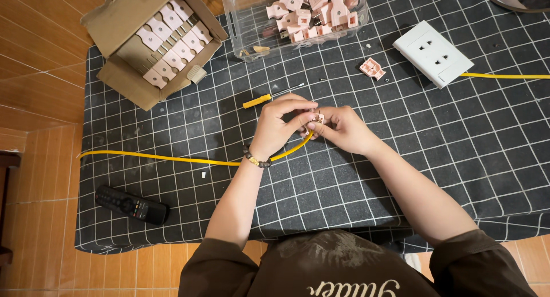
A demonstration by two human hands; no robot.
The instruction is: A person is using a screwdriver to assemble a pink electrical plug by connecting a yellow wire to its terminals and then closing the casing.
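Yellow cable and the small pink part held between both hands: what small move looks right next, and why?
Probably press the yellow cable end further into the small pink part. Both the left hand and right hand pinch them together, but fingers hide whether it is seated.

Hidden: your fingers cover most of the small pink plastic plug part.
Cut off: clear plastic box by the top edge.

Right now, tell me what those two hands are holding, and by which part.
Both hands, left hand and right hand, pinch a small pink plastic plug piece between their fingertips, at the end of the yellow cable, which trails away under the left wrist.
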